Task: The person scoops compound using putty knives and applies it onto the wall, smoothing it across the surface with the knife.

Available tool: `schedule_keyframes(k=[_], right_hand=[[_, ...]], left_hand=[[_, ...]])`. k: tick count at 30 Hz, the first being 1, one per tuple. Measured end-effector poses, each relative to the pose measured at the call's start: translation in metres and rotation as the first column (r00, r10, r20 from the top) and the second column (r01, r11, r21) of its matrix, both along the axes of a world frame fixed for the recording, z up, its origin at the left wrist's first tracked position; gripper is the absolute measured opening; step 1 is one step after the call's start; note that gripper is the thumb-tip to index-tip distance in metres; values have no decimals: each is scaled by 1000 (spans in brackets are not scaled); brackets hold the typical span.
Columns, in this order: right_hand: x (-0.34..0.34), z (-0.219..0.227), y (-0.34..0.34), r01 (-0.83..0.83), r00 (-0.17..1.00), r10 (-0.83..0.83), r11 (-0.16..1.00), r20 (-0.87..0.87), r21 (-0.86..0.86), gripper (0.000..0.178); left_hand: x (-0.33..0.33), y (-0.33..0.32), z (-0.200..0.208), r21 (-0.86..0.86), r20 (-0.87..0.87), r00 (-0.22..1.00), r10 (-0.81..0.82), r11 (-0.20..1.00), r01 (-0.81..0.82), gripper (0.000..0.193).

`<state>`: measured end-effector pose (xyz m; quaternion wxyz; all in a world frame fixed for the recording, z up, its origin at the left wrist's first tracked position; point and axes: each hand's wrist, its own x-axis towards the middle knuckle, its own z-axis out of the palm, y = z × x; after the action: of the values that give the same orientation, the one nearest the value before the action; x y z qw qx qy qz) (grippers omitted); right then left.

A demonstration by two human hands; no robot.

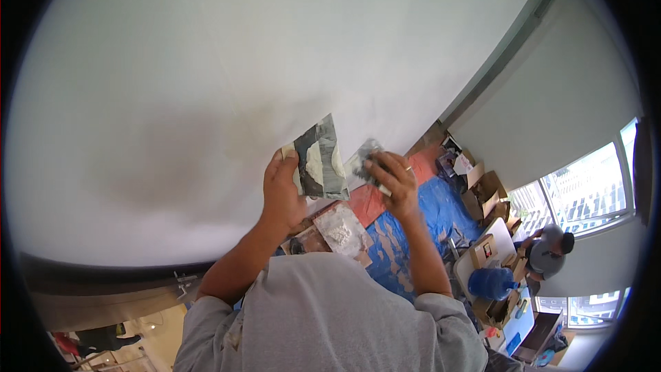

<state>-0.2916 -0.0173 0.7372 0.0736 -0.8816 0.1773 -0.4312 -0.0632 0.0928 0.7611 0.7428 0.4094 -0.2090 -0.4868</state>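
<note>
My left hand grips a wide, flat filling knife, thumb on its edge. Pale putty lies in streaks across that dark grey blade, which is tilted upward. To the right, my right hand is closed on a smaller putty-smeared scraper, its fingers wrapped over it. A narrow gap separates the two tools. Both are held up in front of a broad white wall, where soft shadows fall on the left. How the right fingers hold the scraper underneath is hidden.
Below my hands sits a whitened tray with pale material on it. Blue sheeting and red sheeting cover the floor. At right are cardboard boxes, a table with a blue water jug, and another person.
</note>
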Motion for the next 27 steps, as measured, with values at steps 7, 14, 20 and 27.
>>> schedule_keyframes(k=[7, 14, 20, 27], right_hand=[[-12, 62, -1, -115, 957, 88, 990, -277, -82, 40], [14, 75, -2, -216, 806, 99, 967, -584, -134, 42], [27, 86, 3, -208, 843, 100, 967, -528, -149, 37], [19, 70, 8, -234, 823, 101, 957, -559, -171, 38]], left_hand=[[39, -22, 0, 182, 346, 892, -290, 954, 239, 22], [63, -46, -34, 192, 290, 832, -473, 880, 433, 22], [53, -40, -31, 256, 342, 820, -459, 885, 389, 20], [46, -37, -37, 220, 468, 833, -294, 952, 212, 22]])
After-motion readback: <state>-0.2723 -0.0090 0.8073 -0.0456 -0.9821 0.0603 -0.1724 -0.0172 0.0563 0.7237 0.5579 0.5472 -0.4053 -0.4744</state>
